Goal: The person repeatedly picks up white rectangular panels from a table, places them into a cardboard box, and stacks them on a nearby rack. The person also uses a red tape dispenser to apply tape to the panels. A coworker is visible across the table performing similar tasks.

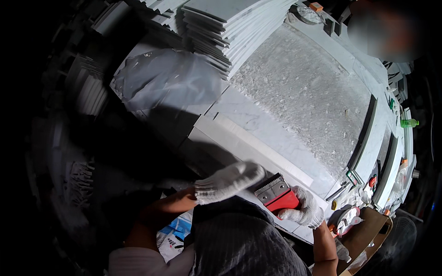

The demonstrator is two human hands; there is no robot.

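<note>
My right hand [304, 209], in a white knitted glove, is closed round the red body of a hand tool [278, 193]. A metal plate with two round fixings and a dark toothed edge forms the tool's front end. My left hand [232, 181], also gloved in white, hovers just left of the tool, slightly blurred, its fingers stretched out and holding nothing. Beyond both hands lies a long pale strip [253, 142] on white, grey-veined slabs [251, 108]. Part of that strip is in shadow.
Tall stacks of white slabs [230, 34] stand at the back. Clear plastic sheeting [170, 78] drapes the left corner. A rough grey patch [308, 92] covers the bench's middle. To the right are a cardboard box [366, 237], a roll of tape [347, 221] and a green bottle [409, 123].
</note>
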